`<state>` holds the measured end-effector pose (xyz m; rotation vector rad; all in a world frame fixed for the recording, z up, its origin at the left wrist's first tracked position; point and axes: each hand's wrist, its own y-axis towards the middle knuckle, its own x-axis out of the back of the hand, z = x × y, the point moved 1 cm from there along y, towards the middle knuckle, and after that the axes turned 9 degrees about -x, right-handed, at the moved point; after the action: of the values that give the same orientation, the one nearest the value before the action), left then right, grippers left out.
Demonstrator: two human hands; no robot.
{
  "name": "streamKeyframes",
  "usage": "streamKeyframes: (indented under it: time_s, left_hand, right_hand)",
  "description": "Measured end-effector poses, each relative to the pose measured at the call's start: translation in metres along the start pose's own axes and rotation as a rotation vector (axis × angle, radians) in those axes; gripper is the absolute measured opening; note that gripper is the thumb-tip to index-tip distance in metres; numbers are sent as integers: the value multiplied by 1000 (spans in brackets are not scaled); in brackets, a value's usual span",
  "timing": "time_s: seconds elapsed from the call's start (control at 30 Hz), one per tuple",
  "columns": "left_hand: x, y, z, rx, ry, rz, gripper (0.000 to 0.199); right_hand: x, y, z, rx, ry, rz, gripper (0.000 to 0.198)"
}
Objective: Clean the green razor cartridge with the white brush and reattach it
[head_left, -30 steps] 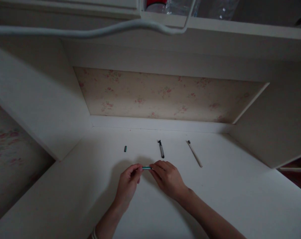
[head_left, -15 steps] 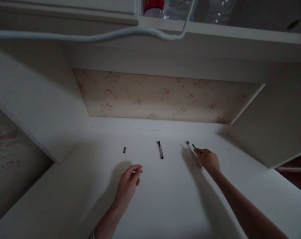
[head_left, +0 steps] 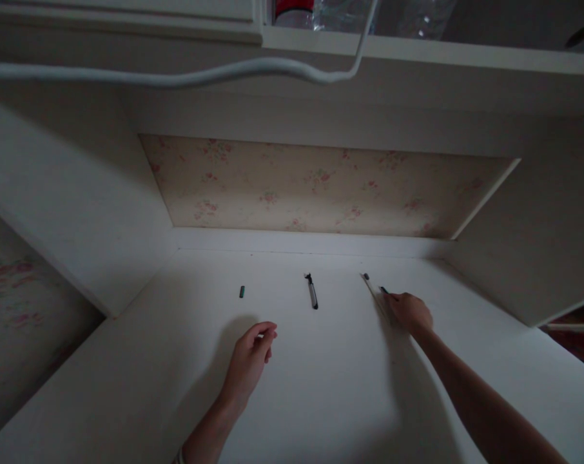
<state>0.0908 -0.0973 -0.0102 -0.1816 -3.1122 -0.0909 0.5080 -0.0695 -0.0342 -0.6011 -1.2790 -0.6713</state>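
My right hand (head_left: 412, 312) is closed round a thin dark stick (head_left: 384, 290), whose tip sticks out past the fingers; its kind is hidden. Just left of that hand, a slim pale stick with a dark grey end (head_left: 367, 278), like a toothbrush, lies slanted on the white tabletop (head_left: 316, 386). A black and grey slim tool (head_left: 312, 293) with a small angled head lies in the middle. My left hand (head_left: 253, 345) hovers nearer to me, fingers curled in with nothing seen in them. Beyond it lies a small dark green and black piece (head_left: 242, 292).
A white side panel (head_left: 79, 193) rises at the left, another panel (head_left: 528, 245) at the right. Flowered wallpaper (head_left: 316, 187) covers the back. Overhead, a pale bent bar (head_left: 176, 78) crosses below a shelf (head_left: 418, 55) with plastic bottles (head_left: 340, 13).
My right hand has moved a little right and lower, drawing the dark stick away from the pale stick. My left hand stays nearly still.
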Motion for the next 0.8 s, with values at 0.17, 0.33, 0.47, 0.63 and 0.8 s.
streamKeyframes:
  time_s: [0.17,0.33,0.47,0.63,0.8]
  left_hand:
    - [0,2,3,-10,14,7,37]
    - [5,6,7,-29,81,7,38]
    - [16,17,5,-149,220,-20,34]
    - [43,53,5,-414,630,78,25]
    - [76,97,18,-587,945,152,32]
  right_hand:
    - [0,2,0,19,9,25,43]
    - [8,-6,1,18,65,-3,44]
    - [12,-25,21,101,147,-45,44]
    - [1,-60,75,328,254,27,37]
    - [-19,-90,130,464,278,112,39]
